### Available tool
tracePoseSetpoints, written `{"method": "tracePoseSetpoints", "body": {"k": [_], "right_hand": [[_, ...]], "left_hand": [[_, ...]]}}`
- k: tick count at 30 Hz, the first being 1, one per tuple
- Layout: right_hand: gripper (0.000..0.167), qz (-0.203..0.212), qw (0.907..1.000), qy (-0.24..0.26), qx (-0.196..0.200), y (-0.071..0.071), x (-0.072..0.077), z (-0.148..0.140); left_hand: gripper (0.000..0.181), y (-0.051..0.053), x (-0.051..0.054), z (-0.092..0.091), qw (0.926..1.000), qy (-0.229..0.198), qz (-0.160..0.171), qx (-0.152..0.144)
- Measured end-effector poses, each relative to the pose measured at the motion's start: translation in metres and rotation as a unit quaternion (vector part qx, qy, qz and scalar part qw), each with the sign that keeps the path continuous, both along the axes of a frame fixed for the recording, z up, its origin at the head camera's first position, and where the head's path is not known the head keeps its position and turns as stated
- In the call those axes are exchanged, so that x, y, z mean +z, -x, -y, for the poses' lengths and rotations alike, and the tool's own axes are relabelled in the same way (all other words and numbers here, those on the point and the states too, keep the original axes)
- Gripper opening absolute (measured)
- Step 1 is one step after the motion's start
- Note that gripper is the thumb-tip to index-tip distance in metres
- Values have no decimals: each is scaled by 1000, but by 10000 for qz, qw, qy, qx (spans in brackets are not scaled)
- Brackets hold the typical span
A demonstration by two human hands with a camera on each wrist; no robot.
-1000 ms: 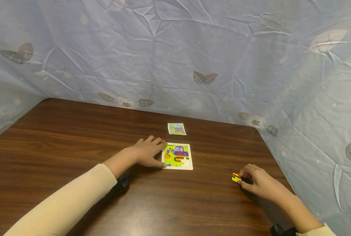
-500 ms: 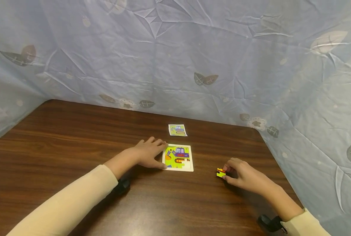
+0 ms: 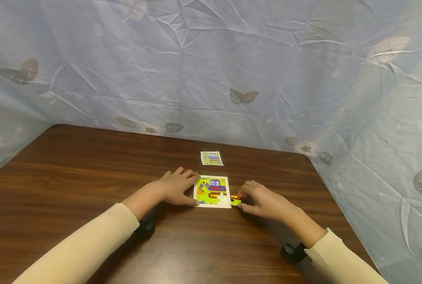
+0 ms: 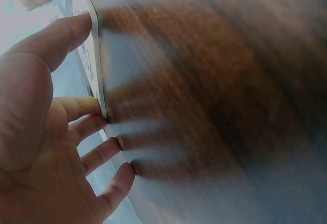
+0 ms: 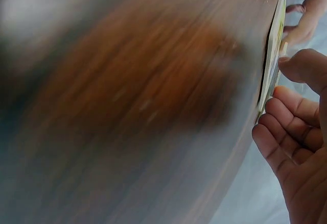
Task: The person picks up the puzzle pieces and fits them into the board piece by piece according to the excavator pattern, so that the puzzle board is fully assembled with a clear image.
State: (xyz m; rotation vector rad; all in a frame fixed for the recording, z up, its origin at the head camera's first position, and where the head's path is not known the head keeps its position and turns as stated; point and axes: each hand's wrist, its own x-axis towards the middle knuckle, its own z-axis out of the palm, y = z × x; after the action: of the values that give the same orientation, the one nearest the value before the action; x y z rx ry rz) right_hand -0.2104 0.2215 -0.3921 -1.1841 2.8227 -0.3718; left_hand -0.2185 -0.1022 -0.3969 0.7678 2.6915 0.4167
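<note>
A jigsaw puzzle board (image 3: 228, 187) with a white border and a digger picture lies flat on the table, a bare white gap at its lower right. My left hand (image 3: 175, 190) touches the board's left edge, thumb at the near corner and fingertips at the far one; in the left wrist view, the thumb (image 4: 69, 35) meets the rim. At the board's right edge, my right hand (image 3: 262, 200) pinches a yellow-green puzzle piece (image 3: 235, 202) with a red and orange strip between thumb and fingers. The right wrist view mostly hides that piece.
Behind the board lies a small picture card (image 3: 211, 158) of the same digger. Dark brown wood-grain tabletop (image 3: 108, 165) surrounds everything. A wrinkled pale cloth (image 3: 204, 71) with leaf prints rises along the back and sides.
My right hand has moved left across the table with the puzzle piece, from well right of the board up to its right edge. The left hand has stayed at the board's left edge.
</note>
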Motion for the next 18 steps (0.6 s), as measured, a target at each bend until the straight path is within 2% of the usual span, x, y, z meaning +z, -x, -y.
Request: {"method": "tracePoseSetpoints", "body": {"k": [8, 18], "right_hand": [[16, -131, 9998, -146, 72, 5, -3, 22], [21, 77, 9996, -213, 156, 5, -3, 37]], "left_hand": [[92, 3, -1, -2, 10000, 73, 44, 27], [92, 2, -2, 0, 10000, 67, 55, 34]]}}
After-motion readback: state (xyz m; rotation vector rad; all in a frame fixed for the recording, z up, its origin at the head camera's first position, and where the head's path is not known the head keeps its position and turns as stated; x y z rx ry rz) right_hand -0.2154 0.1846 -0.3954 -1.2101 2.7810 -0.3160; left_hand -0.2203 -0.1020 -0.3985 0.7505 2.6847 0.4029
